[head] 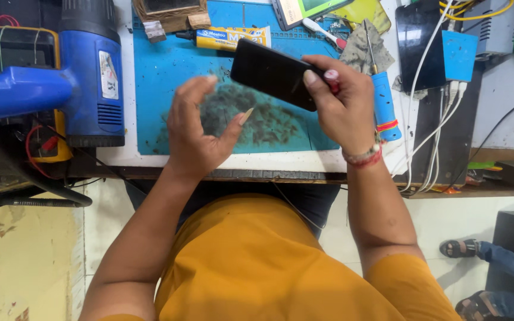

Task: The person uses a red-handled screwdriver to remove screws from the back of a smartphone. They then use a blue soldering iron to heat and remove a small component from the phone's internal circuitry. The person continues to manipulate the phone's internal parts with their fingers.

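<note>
Right hand [343, 107] grips phone [275, 74] plus red-tipped tool [332, 78], phone tilted, dark face up, held above mat [168, 65] centre. Left hand [200, 128] open, fingers curled loose, holding nothing, hovers just beside phone's left end, over dirty patch at mat's near edge. I see heat gun [87, 71] off mat's left edge, glue tube [227, 38] at mat's far edge, blue screwdriver [382, 101] at right edge.

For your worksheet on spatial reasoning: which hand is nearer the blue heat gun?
Left. The left hand hovers just right of the heat gun; the right hand is farther right, holding a phone.
</note>
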